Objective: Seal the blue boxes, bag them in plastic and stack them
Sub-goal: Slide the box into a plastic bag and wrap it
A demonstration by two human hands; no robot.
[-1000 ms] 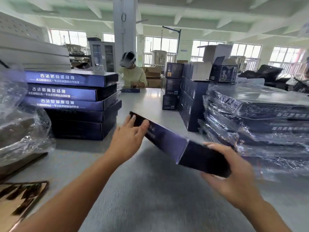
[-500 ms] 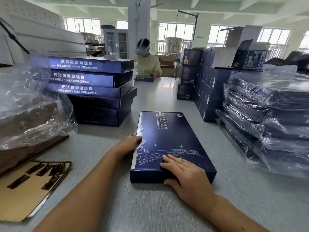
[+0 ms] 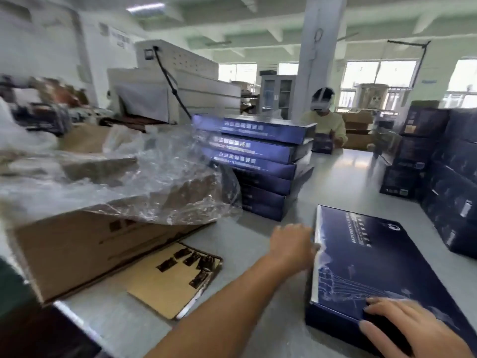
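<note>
The blue box (image 3: 374,254) lies flat and unbagged on the grey surface (image 3: 335,182), near you and to the right. Your right hand (image 3: 413,329) presses its near corner, fingers fairly straight across the lid. Your left hand (image 3: 294,244) sits at the box's left long edge, but blur hides whether its fingers are curled or open. This looks like the sealing step. Next you probably reach left to the brown card (image 3: 160,288) for one of its dark stickers (image 3: 191,259), with your right hand pinning the box so it cannot slide. The loose plastic (image 3: 154,182), farther left, comes after that.
</note>
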